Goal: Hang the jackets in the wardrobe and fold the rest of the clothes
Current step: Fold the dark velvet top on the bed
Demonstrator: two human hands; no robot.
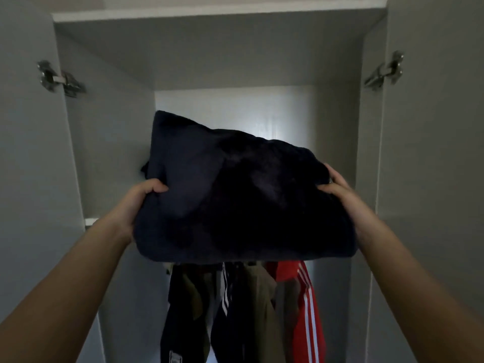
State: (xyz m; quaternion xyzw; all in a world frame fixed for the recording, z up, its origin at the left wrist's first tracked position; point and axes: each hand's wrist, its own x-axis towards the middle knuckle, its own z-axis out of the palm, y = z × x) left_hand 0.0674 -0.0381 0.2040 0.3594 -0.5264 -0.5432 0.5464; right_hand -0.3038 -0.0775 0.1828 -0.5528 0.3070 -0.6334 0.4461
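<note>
Head view was basically all wardrobe [112, 132]: a tall pale grey cabinet, pretty dim inside, with only the back panel [235, 106] catching any light. Both doors were swung wide, the left door [26, 153] and the right door [434, 158] filling the edges. A white shelf board [209, 15] ran across the top of the compartment.

Next biggest was the folded navy bundle [235, 200], thick dark fabric held up in front of the upper compartment, above the hanging clothes. I couldn't tell if its far edge was resting on anything.

Under it the jackets hung in a tight row: a red jacket [306, 310] with white stripes on the right, an olive one [262, 297] in the middle and a dark jacket [225, 310] with white stripes to its left.

The left hand [136, 203] gripped the bundle's left edge, and the right hand [340, 195] gripped its right edge. Each clamped the fabric, thumb curled on top and fingers hidden below.

Smallest bits: a metal left hinge [60, 79], a right hinge [385, 72], and a white shelf edge [91, 221] poking out by the left forearm.
</note>
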